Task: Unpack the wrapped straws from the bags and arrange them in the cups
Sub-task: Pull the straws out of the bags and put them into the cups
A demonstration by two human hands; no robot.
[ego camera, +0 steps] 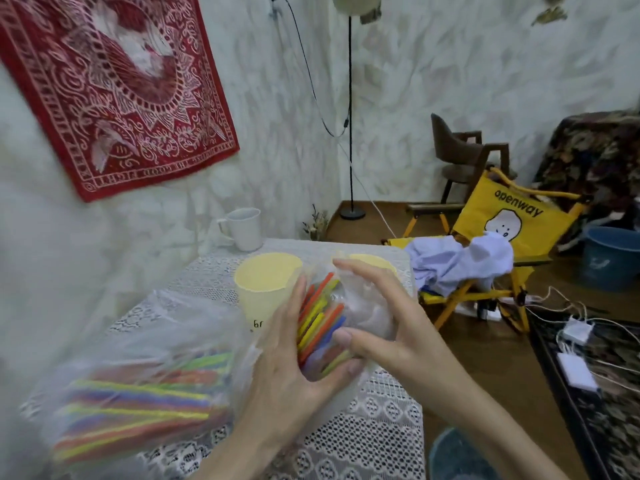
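From the head camera, both hands meet over the middle of the counter (381,427), which is covered with a white lace cloth. The left hand (294,358) cups a bundle of straws (320,323) from the left and below, fingers curled under it. The right hand (377,306) grasps the same bundle from the right and above, its fingers arched over the crinkled clear plastic bag (367,306) around the straws and its thumb pressed on the near end. The straws in this bundle are orange, yellow, green and blue, and they point away toward the far edge of the counter, tilted up.

Just beyond the hands, two pale yellow cups stand near the far edge. The left cup (266,285) is upright and open, touching or just beside the left hand's fingertips; I cannot tell which. The right cup (372,263) is mostly hidden behind the right hand, with only its rim showing.

At the near left corner of the counter lies a second clear bag (138,368), large and blurred, full of straws (138,407) lying roughly parallel to the near edge. A white mug (244,228) stands at the far left corner, against the wall.

Off the counter to the right, a yellow folding chair (498,230) holds a heap of pale blue cloth (457,261). A red patterned hanging (114,88) is on the wall at left, and a black floor lamp (350,133) stands in the room's corner.
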